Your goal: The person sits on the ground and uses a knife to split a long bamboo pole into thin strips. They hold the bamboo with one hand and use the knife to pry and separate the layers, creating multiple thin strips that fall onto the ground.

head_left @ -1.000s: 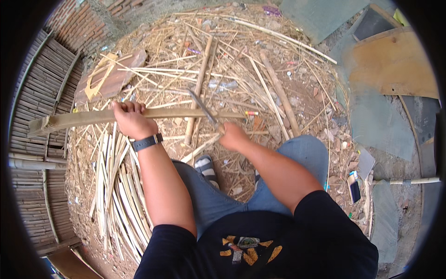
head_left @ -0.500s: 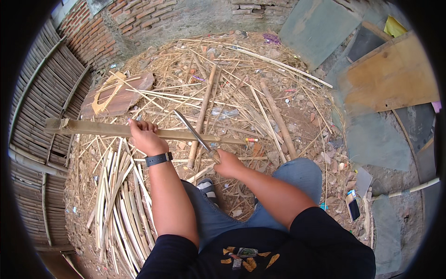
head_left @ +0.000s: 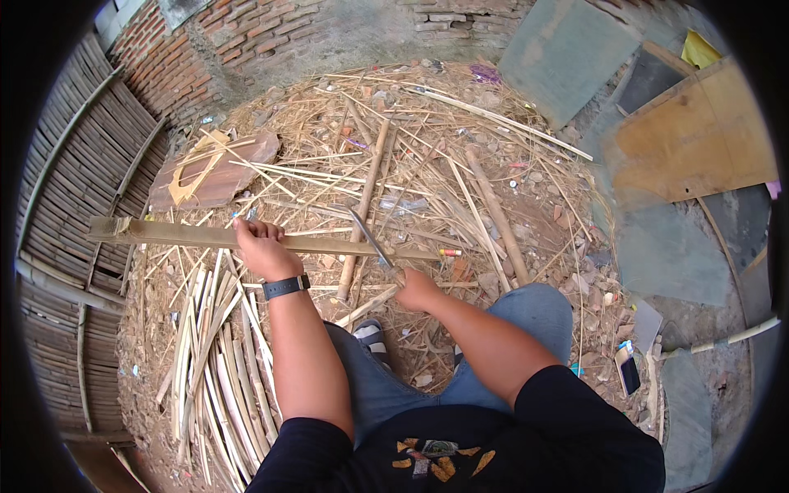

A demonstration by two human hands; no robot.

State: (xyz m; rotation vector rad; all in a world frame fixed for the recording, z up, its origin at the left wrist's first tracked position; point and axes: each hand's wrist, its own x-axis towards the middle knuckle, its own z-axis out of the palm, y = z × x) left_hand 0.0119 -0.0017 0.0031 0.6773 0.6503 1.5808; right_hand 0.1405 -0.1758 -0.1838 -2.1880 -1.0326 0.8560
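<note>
A long strip of split bamboo [head_left: 181, 235] lies nearly level across the view, raised above the littered ground. My left hand [head_left: 268, 251], with a dark watch on its wrist, is closed around the middle of it. Lower right of that, my right hand [head_left: 419, 291] grips the handle of a long-bladed knife [head_left: 371, 237]. Its narrow blade slants up and left across the strip's right part; whether it touches the bamboo I cannot tell. The handle is mostly hidden in my fingers.
Many split bamboo strips [head_left: 218, 370] are heaped beside my left forearm. Round poles [head_left: 367, 205] and thin slivers litter the ground ahead. A brown board [head_left: 226, 182] lies at far left, a phone [head_left: 629, 374] at right. Sheets [head_left: 694, 140] lean along the right side.
The knife's tip has swung right and slightly down, and my right hand has shifted a little right. My left hand keeps its hold on the bamboo strip. The whole view has shifted slightly.
</note>
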